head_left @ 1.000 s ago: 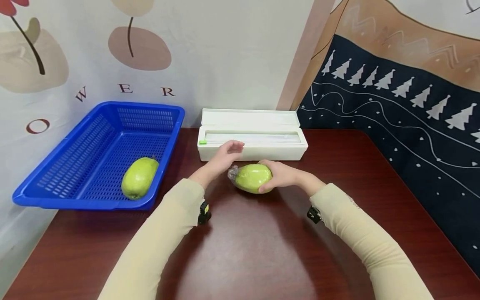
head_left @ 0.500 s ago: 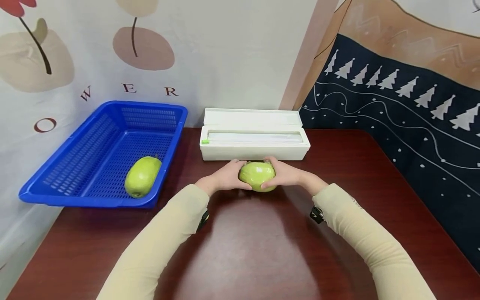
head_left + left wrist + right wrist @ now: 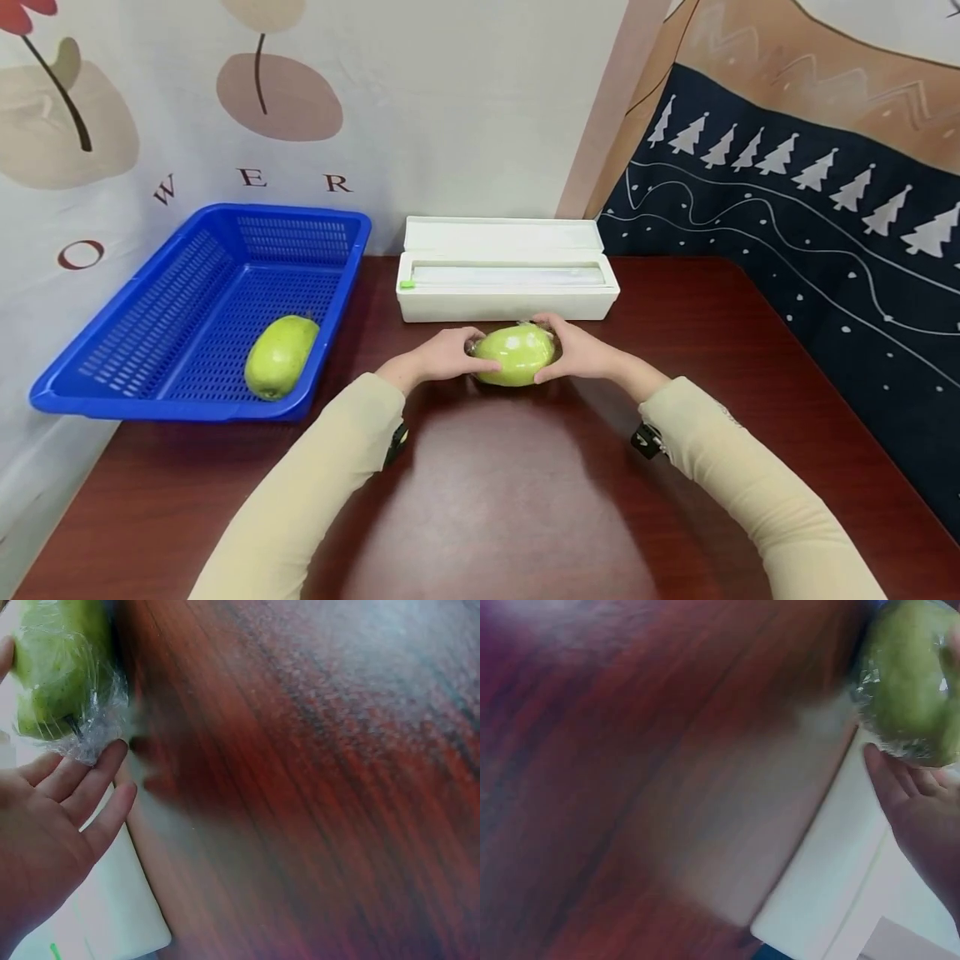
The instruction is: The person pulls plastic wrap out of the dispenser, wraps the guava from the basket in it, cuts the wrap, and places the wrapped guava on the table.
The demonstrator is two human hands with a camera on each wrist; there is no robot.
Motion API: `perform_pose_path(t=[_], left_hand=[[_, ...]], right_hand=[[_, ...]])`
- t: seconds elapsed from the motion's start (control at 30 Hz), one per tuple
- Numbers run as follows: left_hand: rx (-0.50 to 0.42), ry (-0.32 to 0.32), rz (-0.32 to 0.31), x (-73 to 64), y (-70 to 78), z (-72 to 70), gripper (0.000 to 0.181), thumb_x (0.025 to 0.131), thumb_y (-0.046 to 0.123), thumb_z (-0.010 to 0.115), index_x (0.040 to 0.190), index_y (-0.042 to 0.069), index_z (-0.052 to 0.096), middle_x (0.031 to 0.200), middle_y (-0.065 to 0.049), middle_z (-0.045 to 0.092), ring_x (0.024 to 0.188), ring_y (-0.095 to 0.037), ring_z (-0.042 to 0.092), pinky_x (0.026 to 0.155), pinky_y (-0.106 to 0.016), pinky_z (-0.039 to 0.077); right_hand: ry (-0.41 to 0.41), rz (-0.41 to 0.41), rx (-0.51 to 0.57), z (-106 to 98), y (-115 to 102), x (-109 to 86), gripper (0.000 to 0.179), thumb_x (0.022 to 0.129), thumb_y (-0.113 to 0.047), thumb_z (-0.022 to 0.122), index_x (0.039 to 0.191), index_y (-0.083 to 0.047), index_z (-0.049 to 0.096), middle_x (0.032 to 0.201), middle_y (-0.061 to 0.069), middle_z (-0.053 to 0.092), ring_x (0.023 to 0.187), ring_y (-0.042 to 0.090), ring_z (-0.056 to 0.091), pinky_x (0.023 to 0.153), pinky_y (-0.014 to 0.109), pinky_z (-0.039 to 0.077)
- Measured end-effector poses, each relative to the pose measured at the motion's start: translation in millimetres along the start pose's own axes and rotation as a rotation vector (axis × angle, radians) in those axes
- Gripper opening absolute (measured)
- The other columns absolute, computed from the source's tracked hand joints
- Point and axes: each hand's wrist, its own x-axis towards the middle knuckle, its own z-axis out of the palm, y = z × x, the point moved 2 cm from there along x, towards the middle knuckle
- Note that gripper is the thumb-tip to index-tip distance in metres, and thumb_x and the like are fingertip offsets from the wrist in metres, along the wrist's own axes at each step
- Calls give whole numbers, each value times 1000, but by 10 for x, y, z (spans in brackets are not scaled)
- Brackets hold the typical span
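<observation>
A green pear (image 3: 516, 355) wrapped in clear cling film is held between both hands, close over the table in front of the white box. My left hand (image 3: 446, 353) grips its left end, thumb across the near side. At that end, in the left wrist view, crumpled film bunches around the dark stem of the pear (image 3: 56, 675), and the fingers of my left hand (image 3: 52, 817) touch the film. My right hand (image 3: 581, 350) holds the other end, thumb in front and fingers behind. The right wrist view shows fingers of my right hand (image 3: 922, 802) under the wrapped pear (image 3: 911, 682).
Behind the hands stands a white cling film dispenser box (image 3: 506, 306), lid raised, with a film roll inside and a green slider (image 3: 407, 284). To the left, a blue plastic basket (image 3: 97, 406) holds another green pear (image 3: 281, 357). Printed cloths hang behind the brown table (image 3: 495, 508).
My left hand has come down from above the bunched film to grip the pear's left end. The pear has turned between the hands and now lies lengthwise from left to right.
</observation>
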Motion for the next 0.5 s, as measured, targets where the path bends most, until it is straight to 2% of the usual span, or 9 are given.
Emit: perform_pose_path(t=[0.13,0.23,0.3,0.43,0.5], left_hand=[[1,11,-1,10,-15,-20,52,81,48,65,115,10,54,109,-8,63,103,-19,57,91,-34,45],[14,5,8,13,-7,-35,42,85,47,59,104,10,62,103,-6,63,97,-18,55,88,-32,43],[15,-22,4,10,-3,-33,42,89,47,53,101,8,64,102,-8,63,96,-19,53,87,-32,42],[-20,-60,-30,-1,-1,-23,51,94,46,45,122,5,54,120,-12,59,113,-22,52,98,-35,41],[-45,-51,-42,-4,0,-26,55,95,46,44,130,4,44,129,-15,53,121,-25,49,103,-39,39]], right_hand=[[15,34,60,-44,31,18,67,70,-17,81,123,1,43,118,17,54,103,27,59,88,37,50],[-17,121,65,-68,51,29,59,76,-25,77,122,-1,49,113,12,59,100,21,58,87,31,48],[-44,167,69,-72,64,34,57,80,-30,72,124,-1,51,111,11,60,99,19,56,86,30,46],[-70,192,85,-72,57,28,58,85,-33,65,131,-1,49,114,12,59,101,20,54,87,30,45],[-70,184,101,-78,47,17,63,85,-29,66,135,0,43,118,16,56,105,24,55,88,32,46]])
